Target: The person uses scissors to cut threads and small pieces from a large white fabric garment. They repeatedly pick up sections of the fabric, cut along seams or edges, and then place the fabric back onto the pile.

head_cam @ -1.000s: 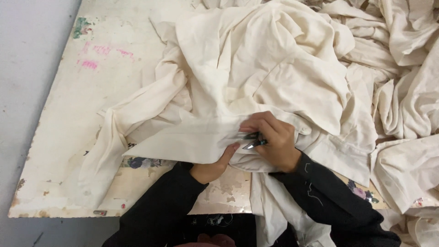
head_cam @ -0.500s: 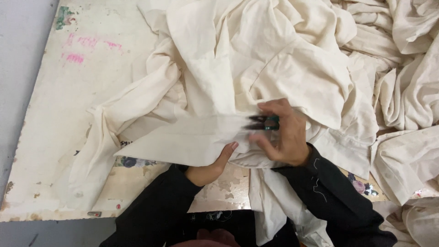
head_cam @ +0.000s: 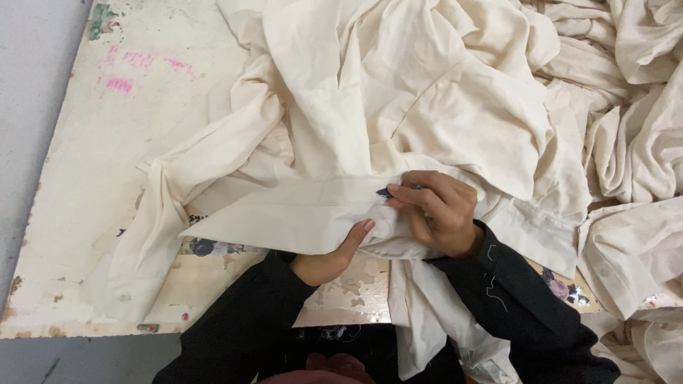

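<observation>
A cream shirt (head_cam: 398, 107) lies crumpled over a worn table (head_cam: 78, 213). Its flat collar band (head_cam: 284, 217) stretches out toward the left. My left hand (head_cam: 331, 257) grips the lower edge of that band, thumb on top of the cloth. My right hand (head_cam: 437, 212) rests on the band just to the right and pinches a small dark metal tool (head_cam: 388, 192), whose tip pokes out past my fingers and touches the fabric. Both sleeves are black.
More cream garments (head_cam: 633, 142) are heaped at the right and back. The table's paint is chipped, with pink marks (head_cam: 121, 82) and a green patch at the far left. Grey floor (head_cam: 28, 85) lies beyond the left edge.
My right hand has shifted along the collar band and curled more tightly, so less of the dark tool shows. My left hand stays clamped on the band's edge.
</observation>
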